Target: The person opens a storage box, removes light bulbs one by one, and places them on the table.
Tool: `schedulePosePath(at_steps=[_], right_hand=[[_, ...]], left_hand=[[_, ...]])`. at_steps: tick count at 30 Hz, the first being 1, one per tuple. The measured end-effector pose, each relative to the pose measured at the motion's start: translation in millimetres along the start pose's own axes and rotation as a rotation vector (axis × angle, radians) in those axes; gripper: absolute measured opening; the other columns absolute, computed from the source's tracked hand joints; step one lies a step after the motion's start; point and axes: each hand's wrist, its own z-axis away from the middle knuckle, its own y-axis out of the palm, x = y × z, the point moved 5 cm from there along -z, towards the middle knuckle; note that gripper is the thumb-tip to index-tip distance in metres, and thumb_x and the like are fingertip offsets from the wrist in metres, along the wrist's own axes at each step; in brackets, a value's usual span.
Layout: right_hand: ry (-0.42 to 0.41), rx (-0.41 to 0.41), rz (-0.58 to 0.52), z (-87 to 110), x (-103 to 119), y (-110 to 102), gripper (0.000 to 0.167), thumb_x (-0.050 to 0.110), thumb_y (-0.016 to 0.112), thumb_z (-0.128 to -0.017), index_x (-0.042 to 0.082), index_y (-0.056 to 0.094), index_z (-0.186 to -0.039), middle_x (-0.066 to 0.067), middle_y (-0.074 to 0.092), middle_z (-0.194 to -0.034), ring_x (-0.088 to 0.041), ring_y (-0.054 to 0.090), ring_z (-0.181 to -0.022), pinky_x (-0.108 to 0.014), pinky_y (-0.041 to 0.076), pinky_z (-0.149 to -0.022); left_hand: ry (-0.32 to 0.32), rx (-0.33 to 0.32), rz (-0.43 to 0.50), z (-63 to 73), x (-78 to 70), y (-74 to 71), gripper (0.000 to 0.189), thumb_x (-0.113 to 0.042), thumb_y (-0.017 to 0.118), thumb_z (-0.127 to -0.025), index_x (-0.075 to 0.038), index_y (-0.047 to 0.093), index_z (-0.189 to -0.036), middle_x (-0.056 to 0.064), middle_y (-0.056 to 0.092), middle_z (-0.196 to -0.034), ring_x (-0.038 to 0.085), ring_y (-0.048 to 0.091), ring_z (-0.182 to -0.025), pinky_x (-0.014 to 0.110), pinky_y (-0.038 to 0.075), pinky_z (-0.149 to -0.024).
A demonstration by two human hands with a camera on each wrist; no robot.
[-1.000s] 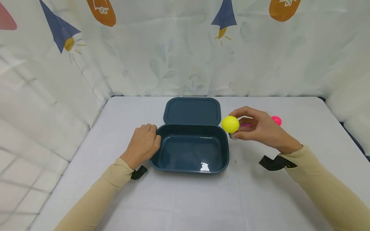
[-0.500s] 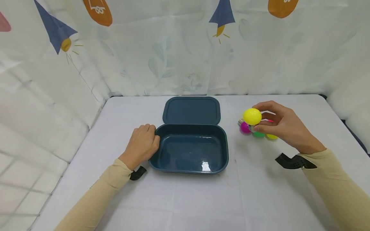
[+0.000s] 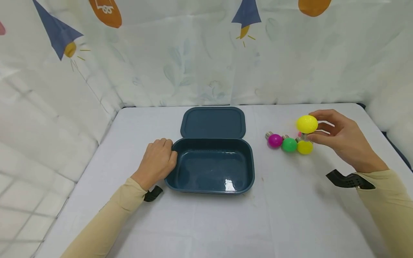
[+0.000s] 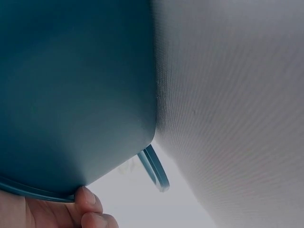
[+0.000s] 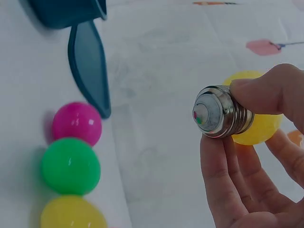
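Note:
My right hand holds a yellow light bulb above the table, globe up and screw base down. In the right wrist view, thumb and fingers pinch the bulb's metal base. Below it on the table lie a magenta bulb, a green bulb and a second yellow bulb in a row. A bit of pink shows behind them, mostly hidden. My left hand grips the left rim of a dark blue box; its fingertips curl at the rim in the left wrist view.
The flat dark blue lid lies right behind the box. A white cloth covers the table. White printed curtains rise behind the table and along its sides.
My right hand has carried the yellow bulb rightward from beside the box to over the row of bulbs, bringing the row into view. The left hand keeps its grip on the box.

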Motion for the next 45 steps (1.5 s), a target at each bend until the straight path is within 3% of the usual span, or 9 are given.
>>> schedulePosePath(at_steps=[7,15,23,32,37,45], right_hand=[[0.101,-0.070,0.149,5.7,-24,-15,0.056,0.012,0.075,-0.093,0.019,0.053,-0.145,0.018,0.056,-0.135,0.006,0.065,-0.106,-0.006,0.052,-0.083],[0.205,-0.120,0.212,15.4,-54,-30,0.055,0.027,0.073,-0.096,0.026,0.050,-0.145,0.029,0.050,-0.128,0.017,0.060,-0.100,-0.001,0.047,-0.078],[0.279,-0.085,0.177,22.2,-79,-33,0.056,0.032,0.074,-0.095,0.028,0.049,-0.145,0.027,0.050,-0.127,0.016,0.063,-0.098,-0.003,0.048,-0.079],[0.330,-0.069,0.269,25.0,-95,-37,0.060,0.045,0.073,-0.094,0.030,0.047,-0.146,0.030,0.047,-0.121,0.019,0.058,-0.095,-0.003,0.044,-0.077],[0.382,-0.046,0.339,25.4,-102,-40,0.069,0.052,0.070,-0.093,0.024,0.043,-0.151,0.026,0.044,-0.124,0.013,0.050,-0.099,-0.007,0.044,-0.074],[0.421,-0.008,0.344,25.3,-110,-43,0.070,0.055,0.070,-0.092,0.025,0.044,-0.150,0.025,0.043,-0.123,0.007,0.046,-0.102,-0.010,0.042,-0.075]], left_hand=[[-0.003,-0.004,0.011,0.6,0.7,-1.3,0.020,-0.008,0.045,-0.093,-0.007,0.048,-0.073,0.006,0.042,-0.069,0.025,0.041,-0.062,0.034,0.030,-0.062],[0.004,-0.011,0.016,0.3,2.0,0.5,0.020,-0.008,0.045,-0.093,-0.006,0.049,-0.074,0.007,0.042,-0.068,0.025,0.040,-0.061,0.034,0.030,-0.062],[0.005,-0.008,0.019,0.1,1.9,0.1,0.020,-0.008,0.045,-0.093,-0.006,0.050,-0.074,0.007,0.042,-0.069,0.025,0.040,-0.062,0.035,0.030,-0.062],[-0.001,-0.001,0.027,0.2,1.3,-0.1,0.020,-0.009,0.044,-0.093,-0.007,0.049,-0.074,0.006,0.042,-0.069,0.024,0.039,-0.062,0.035,0.030,-0.062],[-0.003,-0.005,0.031,-0.2,1.1,0.4,0.020,-0.009,0.044,-0.093,-0.006,0.048,-0.074,0.007,0.042,-0.069,0.025,0.039,-0.061,0.034,0.030,-0.062],[-0.002,-0.001,0.033,-0.3,0.8,0.4,0.021,-0.009,0.044,-0.093,-0.007,0.047,-0.072,0.006,0.041,-0.068,0.024,0.038,-0.060,0.033,0.027,-0.061]])
